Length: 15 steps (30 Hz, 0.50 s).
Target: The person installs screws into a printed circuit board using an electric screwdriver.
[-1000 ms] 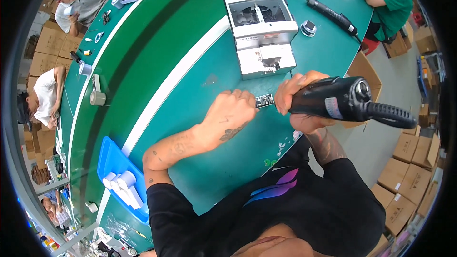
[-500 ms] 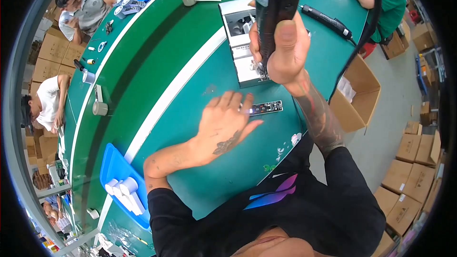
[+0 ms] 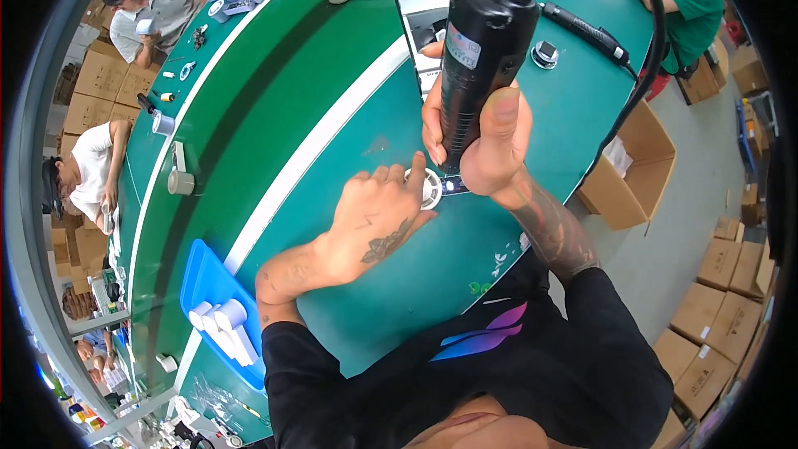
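Note:
A black electric screwdriver [image 3: 475, 75], upright with its tip down, is gripped in my right hand [image 3: 499, 129]. Its lower end meets a dark circuit board [image 3: 455, 185] in the narrow part of a white round-headed housing [image 3: 431, 189] that lies on the green table. My left hand [image 3: 374, 216] rests over the round head, its index finger stretched along the rim and the other fingers curled at its side. The screwdriver's tip and part of the board are hidden behind my right hand.
A white parts box [image 3: 409, 25] stands just beyond my right hand. Farther right lie a second black screwdriver [image 3: 586, 33] and a small round part [image 3: 544, 55]. A blue tray [image 3: 199, 274] with white housings sits at left. Co-workers sit around the green conveyor [image 3: 249, 116].
My right hand has brought the screwdriver down toward me onto the circuit board. My left hand has shifted slightly, and the white round head now shows beside its fingers.

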Each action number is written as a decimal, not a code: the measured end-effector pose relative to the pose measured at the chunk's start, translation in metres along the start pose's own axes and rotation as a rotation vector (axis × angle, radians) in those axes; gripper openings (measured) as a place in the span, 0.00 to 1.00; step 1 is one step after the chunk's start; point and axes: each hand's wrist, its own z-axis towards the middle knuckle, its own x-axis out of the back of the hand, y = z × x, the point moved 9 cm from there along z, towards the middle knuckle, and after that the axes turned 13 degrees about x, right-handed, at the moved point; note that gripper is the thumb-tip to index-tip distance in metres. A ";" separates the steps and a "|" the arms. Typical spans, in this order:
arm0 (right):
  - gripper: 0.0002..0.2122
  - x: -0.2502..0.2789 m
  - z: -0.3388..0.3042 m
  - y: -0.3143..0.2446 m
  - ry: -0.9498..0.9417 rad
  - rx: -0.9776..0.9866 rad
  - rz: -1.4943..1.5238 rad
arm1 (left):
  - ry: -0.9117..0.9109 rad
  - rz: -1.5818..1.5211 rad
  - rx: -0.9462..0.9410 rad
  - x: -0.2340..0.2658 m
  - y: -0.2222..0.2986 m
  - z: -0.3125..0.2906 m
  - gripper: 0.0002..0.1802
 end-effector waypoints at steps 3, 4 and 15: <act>0.43 -0.001 -0.005 0.006 -0.008 -0.036 0.017 | -0.001 -0.009 0.003 0.000 0.000 -0.001 0.38; 0.43 0.001 -0.006 0.008 0.013 -0.049 0.006 | -0.003 -0.015 0.002 0.000 0.000 0.000 0.39; 0.43 0.000 -0.008 0.010 0.014 -0.055 -0.012 | -0.025 -0.033 0.007 -0.003 -0.001 0.001 0.38</act>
